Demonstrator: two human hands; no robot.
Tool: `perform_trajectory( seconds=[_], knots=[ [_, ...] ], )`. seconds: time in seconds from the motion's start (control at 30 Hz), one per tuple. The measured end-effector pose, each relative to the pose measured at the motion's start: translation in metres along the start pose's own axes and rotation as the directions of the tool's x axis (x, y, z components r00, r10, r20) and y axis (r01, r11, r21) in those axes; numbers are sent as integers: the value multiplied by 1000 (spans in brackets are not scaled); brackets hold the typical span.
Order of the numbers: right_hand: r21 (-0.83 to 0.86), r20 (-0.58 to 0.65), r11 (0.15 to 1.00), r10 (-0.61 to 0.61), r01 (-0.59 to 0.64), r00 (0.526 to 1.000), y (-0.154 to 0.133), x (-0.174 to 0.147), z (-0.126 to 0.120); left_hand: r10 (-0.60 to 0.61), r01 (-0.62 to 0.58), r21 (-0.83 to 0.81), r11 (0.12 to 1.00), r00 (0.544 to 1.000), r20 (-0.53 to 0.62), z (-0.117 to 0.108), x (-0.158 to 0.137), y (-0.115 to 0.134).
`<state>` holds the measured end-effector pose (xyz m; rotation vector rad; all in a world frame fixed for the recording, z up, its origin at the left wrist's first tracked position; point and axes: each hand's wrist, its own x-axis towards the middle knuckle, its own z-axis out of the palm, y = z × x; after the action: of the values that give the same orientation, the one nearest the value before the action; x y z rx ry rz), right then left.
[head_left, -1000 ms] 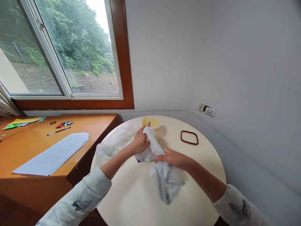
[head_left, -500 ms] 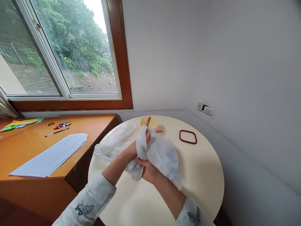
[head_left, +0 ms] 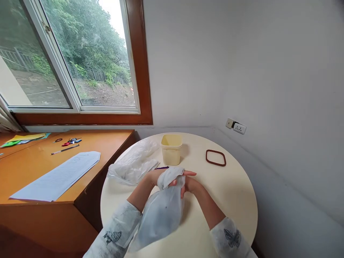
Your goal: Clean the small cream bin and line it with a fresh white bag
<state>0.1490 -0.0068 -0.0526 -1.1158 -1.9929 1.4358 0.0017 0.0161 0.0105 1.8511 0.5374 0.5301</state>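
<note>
A white plastic bag point(head_left: 162, 211) hangs down toward me over the round table. Its twisted upper part is wound around my left hand point(head_left: 158, 174), with one finger stretched out to the right and the thumb against the plastic. My right hand point(head_left: 189, 184) meets it from the right side, fingers closed on the bag at the left hand; some fingertips are hidden. Just beyond both hands stands a pale yellow square tub point(head_left: 172, 156), upright and without a lid. A clear crumpled plastic bag point(head_left: 131, 166) lies left of the tub.
On the cream round table point(head_left: 231, 200) lies a brown-red rectangular ring point(head_left: 225, 159), to the right. A thin dark purple thing point(head_left: 162, 167) shows behind my left hand. The wooden desk point(head_left: 113, 143) at left carries papers point(head_left: 59, 175), a pen point(head_left: 65, 149) and scissors point(head_left: 67, 144).
Both hands have come lower and nearer, uncovering the tub. The bag's loose part has swung from the right of the hands to below and left. My right hand has moved up to the right side.
</note>
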Motion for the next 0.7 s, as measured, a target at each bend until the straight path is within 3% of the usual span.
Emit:
perform_trajectory(
  seconds=[0.07,0.13,0.23,0.3,0.4,0.47,0.63,0.7],
  knots=[
    [-17,-55,1000,-6,5,998,2,6,-13,40,-40,13,999,999,24,0,0,3],
    [-44,-148,998,-40,34,988,4,8,-22,49,-49,19,999,999,-24,2,1,3],
    [-114,-288,991,-99,68,952,7,9,-31,71,-63,49,997,981,-182,7,4,-5],
    [-179,-388,982,-124,57,913,9,10,-33,85,-68,65,996,943,-322,10,9,-16],
    [-277,-549,961,-157,-2,821,12,10,-33,69,-47,58,997,881,-468,14,18,-39],
    [-352,-624,935,-209,-32,753,15,11,-32,51,-31,49,998,863,-503,14,24,-53],
    [-621,-683,779,-489,-80,542,27,14,-28,25,-14,26,1000,871,-490,15,27,-73],
    [-657,-677,752,-549,-65,491,31,15,-27,20,-14,16,1000,884,-467,15,25,-76]
  ],
)
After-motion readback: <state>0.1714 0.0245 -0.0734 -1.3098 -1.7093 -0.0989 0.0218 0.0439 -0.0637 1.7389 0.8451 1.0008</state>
